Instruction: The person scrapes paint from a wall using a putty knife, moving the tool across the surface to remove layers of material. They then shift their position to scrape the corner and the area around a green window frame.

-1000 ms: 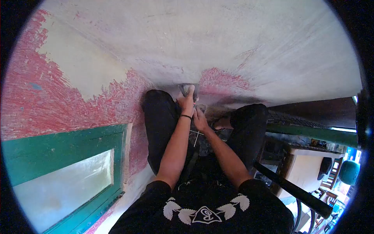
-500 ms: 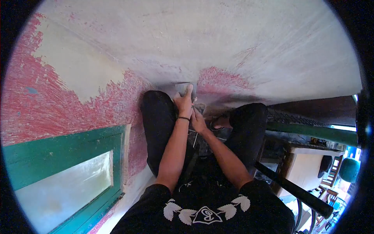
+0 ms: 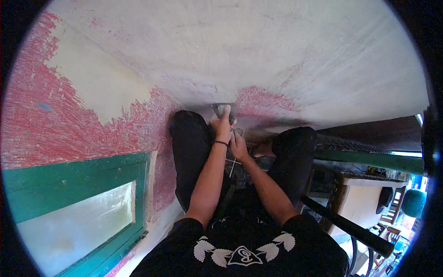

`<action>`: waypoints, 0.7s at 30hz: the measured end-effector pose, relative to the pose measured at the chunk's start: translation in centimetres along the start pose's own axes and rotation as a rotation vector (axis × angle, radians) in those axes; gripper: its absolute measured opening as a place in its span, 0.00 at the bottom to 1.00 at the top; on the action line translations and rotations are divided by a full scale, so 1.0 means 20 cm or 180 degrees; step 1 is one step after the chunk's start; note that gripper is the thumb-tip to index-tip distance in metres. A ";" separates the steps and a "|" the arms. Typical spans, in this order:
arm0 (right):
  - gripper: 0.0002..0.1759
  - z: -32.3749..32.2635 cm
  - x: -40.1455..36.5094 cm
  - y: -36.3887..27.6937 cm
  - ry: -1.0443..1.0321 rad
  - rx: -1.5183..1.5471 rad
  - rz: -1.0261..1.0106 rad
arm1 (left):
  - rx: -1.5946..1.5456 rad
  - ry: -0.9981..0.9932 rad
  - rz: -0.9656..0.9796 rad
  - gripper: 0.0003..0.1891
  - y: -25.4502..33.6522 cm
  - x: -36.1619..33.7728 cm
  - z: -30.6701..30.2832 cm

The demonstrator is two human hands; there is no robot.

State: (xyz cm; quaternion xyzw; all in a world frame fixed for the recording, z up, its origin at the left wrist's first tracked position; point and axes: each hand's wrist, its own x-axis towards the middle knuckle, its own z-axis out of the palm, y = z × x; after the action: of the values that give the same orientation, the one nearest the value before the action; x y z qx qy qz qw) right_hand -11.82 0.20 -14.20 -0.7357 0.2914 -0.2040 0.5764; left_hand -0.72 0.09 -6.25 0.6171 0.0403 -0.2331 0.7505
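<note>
Operator: State the condition of the fingers.

Technician: Left hand (image 3: 222, 126): fingers closed on a flat, scraper-like tool (image 3: 231, 111), one digit laid along its dark plate. Right hand (image 3: 238, 147): fingers bent, just beside the left; whether they also grip the tool cannot be determined.

Operator: Give the tool's location.

Technician: Near the lower edge of the pale wall (image 3: 350, 69), towards its corner with the red-streaked side wall (image 3: 41, 124). It lies near the left knee (image 3: 188, 122) and just left of a red patch (image 3: 263, 98).

Operator: Handling characteristics?

Technician: Judged light and stiff, with a thin plate; dust could make it slippery. Take hold at the rear, clear of the front edge.

Operator: Markings?

Technician: None legible on the tool. The black shirt (image 3: 240, 233) bears a white emblem (image 3: 244, 255): apparently a stylised "B" in a triangular frame, flanked by leaves.
</note>
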 end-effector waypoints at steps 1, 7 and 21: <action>0.22 -0.01 0.02 -0.05 0.0048 0.0010 -0.0051 | 0.0026 -0.0004 0.0094 0.15 0.02 0.01 0.02; 0.22 0.02 0.00 -0.03 -0.0097 -0.0362 0.0236 | 0.0347 -0.0248 -0.0104 0.15 -0.04 0.06 -0.06; 0.19 0.04 -0.03 -0.03 0.0134 -0.0128 0.0150 | 0.0020 -0.0023 -0.0083 0.15 0.05 -0.04 -0.01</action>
State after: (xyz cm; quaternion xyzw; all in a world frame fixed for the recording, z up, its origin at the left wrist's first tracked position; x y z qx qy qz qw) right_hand -11.56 1.25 -13.87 -0.7356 0.3248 -0.1999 0.5599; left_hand -0.91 0.69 -5.16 0.6180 0.0449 -0.2453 0.7456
